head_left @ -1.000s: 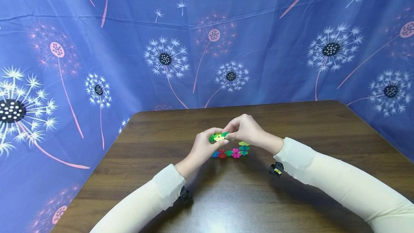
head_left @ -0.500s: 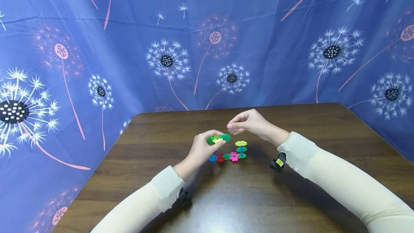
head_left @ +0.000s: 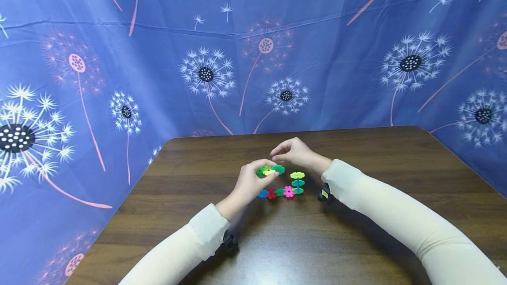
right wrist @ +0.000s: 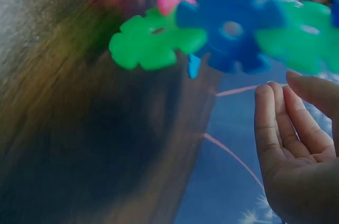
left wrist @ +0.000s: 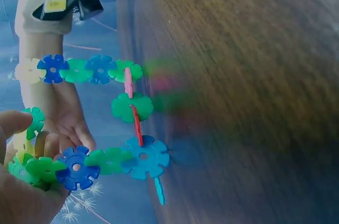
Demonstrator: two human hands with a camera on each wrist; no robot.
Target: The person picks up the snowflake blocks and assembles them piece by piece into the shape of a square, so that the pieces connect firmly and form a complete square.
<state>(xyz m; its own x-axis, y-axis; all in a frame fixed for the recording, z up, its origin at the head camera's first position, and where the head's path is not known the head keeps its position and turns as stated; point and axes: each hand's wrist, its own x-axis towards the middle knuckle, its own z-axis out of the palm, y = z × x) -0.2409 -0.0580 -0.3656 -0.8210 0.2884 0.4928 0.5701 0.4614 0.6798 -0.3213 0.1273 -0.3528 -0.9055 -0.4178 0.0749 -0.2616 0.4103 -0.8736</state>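
Note:
Flower-shaped plastic linking discs (head_left: 289, 192) are joined into a U standing on the table. My left hand (head_left: 250, 182) grips the top of its left column, finger and thumb around a yellow disc. A green disc (head_left: 279, 169) sticks out rightward from that grip. In the left wrist view the left column shows a dark blue disc (left wrist: 66, 168) and green ones. The right column ends in a yellow disc (head_left: 297, 175), touched by neither hand. My right hand (head_left: 299, 152) hovers just above and behind the green disc, fingers loosely bent, nothing seen between them.
The brown wooden table (head_left: 178, 214) extends on all sides of the discs. Behind it hangs a blue cloth (head_left: 237, 56) with a dandelion print. A black wrist camera (head_left: 325, 193) sits under the right sleeve.
My right hand let go of the green disc and drew away to the right, then came back left near it. The left hand keeps its grip on the discs.

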